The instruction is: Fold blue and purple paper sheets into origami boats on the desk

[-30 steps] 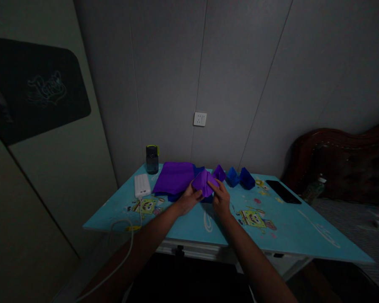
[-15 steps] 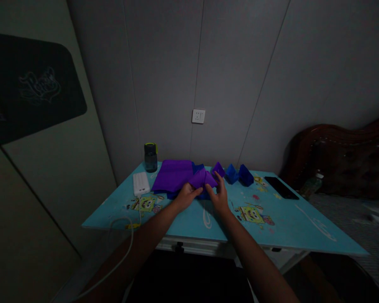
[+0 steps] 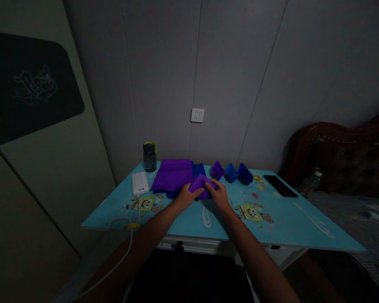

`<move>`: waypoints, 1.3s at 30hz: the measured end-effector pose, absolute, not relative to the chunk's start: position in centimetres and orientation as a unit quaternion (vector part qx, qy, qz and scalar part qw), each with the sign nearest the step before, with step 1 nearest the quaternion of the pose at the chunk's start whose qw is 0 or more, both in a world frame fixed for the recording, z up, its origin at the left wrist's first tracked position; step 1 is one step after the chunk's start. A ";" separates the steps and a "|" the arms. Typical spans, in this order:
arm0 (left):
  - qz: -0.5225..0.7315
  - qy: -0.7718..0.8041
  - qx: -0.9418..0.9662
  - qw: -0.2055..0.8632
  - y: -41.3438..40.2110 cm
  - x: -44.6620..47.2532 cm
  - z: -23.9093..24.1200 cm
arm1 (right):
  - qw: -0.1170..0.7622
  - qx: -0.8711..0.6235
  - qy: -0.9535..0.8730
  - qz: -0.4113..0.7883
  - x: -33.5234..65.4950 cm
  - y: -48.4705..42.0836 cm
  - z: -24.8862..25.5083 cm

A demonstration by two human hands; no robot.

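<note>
A folded piece of purple paper point(image 3: 198, 182) is held between both hands above the near middle of the table, with a peak pointing up. My left hand point(image 3: 186, 197) is closed on its left side, thumb toward the paper's middle. On the right side my right hand point(image 3: 218, 194) grips it, fingers curled over the edge. Behind and left lies a stack of purple paper sheets point(image 3: 173, 173), with blue sheets point(image 3: 198, 169) showing under it. Folded paper boats stand in a row at the back: a purple one point(image 3: 217, 170), a blue one point(image 3: 230, 173) and a dark blue one point(image 3: 245, 174).
On the left of the blue table point(image 3: 183, 223) stand a dark water bottle point(image 3: 149, 158) and a white power bank point(image 3: 140, 183) with a cable point(image 3: 131, 242) hanging off the front edge. A black phone point(image 3: 280, 186) lies at the right. The wall rises behind.
The purple paper has gone from a wide, spread shape to a narrower, peaked one. My right hand's fingers have come down and inward onto it. The view has shifted slightly.
</note>
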State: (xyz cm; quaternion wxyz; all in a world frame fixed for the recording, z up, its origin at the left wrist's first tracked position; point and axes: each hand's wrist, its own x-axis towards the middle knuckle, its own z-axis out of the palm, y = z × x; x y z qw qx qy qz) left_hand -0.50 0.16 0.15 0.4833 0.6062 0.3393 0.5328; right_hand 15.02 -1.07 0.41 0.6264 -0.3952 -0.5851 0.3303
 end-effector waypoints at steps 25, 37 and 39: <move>0.459 0.378 0.781 0.190 -1.2 -1.2 0.2 | 0.558 -0.409 -0.651 0.313 15.7 -2.0 0.5; 0.360 0.333 0.688 0.536 -1.3 -1.3 0.0 | 0.527 -0.419 -0.694 0.255 16.0 -2.1 0.6; 0.331 0.328 0.659 0.590 -1.2 -1.4 0.1 | 0.518 -0.420 -0.702 0.252 16.0 -2.2 0.6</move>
